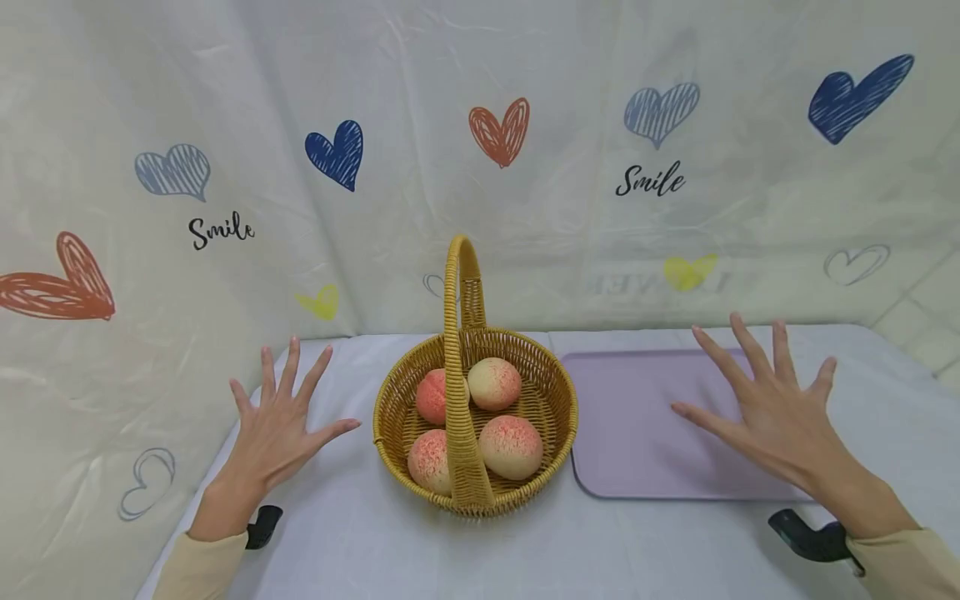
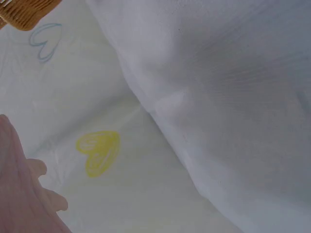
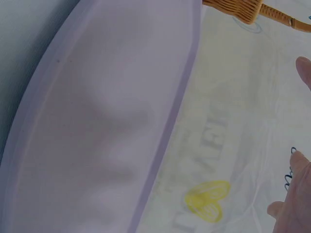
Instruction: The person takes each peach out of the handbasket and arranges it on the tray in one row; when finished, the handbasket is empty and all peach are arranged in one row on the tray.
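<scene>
A yellow wicker basket (image 1: 555,400) with a tall arched handle stands mid-table in the head view. Inside it lie several round peaches (image 1: 512,447), pinkish red and cream; the handle partly covers two of them. My left hand (image 1: 273,429) is held left of the basket, fingers spread wide, touching nothing. Over the flat lilac tray (image 1: 622,425) to the right hovers my right hand (image 1: 776,417), its fingers also spread and holding nothing. Only a bit of the basket shows in each wrist view, at the top edge.
A white cloth covers the table (image 1: 525,550). Behind it hangs a pale sheet (image 1: 420,208) printed with hearts and the word Smile. Dark curved wrist pieces (image 1: 810,537) sit at both cuffs. The tray lies close against the basket's right side.
</scene>
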A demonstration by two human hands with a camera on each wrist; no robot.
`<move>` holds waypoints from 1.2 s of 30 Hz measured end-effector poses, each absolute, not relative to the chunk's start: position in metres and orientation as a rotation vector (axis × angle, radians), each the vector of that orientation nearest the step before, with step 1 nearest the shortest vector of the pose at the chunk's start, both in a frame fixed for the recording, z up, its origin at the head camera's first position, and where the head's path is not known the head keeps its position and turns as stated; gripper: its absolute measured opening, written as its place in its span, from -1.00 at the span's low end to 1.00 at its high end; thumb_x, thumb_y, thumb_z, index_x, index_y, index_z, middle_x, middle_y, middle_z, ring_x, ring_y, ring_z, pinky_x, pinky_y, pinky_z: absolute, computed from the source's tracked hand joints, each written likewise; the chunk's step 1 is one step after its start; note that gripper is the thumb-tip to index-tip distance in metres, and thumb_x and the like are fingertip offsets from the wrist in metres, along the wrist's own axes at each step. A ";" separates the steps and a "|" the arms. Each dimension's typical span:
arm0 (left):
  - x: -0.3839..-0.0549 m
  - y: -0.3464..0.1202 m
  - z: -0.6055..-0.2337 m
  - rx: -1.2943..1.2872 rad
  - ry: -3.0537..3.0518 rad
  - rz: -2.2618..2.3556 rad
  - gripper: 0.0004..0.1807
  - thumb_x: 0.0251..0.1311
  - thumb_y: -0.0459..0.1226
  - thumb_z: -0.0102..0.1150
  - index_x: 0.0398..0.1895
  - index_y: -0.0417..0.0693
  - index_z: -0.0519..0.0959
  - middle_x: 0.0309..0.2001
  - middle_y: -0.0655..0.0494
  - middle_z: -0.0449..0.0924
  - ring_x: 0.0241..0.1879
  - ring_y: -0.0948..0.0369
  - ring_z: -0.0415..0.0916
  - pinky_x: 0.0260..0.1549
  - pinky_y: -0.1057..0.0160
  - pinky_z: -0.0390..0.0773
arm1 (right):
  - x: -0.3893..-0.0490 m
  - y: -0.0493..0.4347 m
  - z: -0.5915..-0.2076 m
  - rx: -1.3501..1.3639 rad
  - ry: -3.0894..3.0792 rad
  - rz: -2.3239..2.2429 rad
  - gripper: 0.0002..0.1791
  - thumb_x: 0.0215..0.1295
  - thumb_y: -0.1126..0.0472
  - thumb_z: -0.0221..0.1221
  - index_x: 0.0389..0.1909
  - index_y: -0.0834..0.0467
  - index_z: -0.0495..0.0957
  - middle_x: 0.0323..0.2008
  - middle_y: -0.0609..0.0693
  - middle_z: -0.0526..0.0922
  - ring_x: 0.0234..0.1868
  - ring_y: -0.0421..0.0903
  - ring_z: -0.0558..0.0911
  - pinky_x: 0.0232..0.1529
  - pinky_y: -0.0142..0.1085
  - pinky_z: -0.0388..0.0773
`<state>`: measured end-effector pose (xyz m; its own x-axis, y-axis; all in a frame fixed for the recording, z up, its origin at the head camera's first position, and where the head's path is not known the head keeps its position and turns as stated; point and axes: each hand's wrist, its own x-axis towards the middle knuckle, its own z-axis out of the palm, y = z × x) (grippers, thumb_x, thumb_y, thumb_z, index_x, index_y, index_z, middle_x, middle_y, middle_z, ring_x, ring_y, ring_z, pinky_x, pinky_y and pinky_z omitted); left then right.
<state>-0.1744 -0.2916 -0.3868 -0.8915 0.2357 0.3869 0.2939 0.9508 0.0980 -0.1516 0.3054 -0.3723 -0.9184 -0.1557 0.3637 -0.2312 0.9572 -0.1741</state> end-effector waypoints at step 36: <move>-0.182 -0.229 -0.405 -0.738 -2.760 -1.735 0.15 0.32 0.08 0.34 0.72 0.12 -0.24 0.68 -0.10 -0.23 0.61 -0.23 -0.10 0.43 -0.41 0.06 | -0.150 0.150 -0.332 1.208 -2.574 0.464 -0.35 0.34 -0.04 0.40 0.38 0.07 0.49 0.30 0.09 0.50 0.28 0.12 0.51 0.17 0.13 0.53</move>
<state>-0.1822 -0.2287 -0.4054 -0.8834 0.4645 0.0624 0.2576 0.3699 0.8927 -0.1501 0.1499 -0.3325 -0.6208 -0.6949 0.3628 -0.7779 0.6035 -0.1753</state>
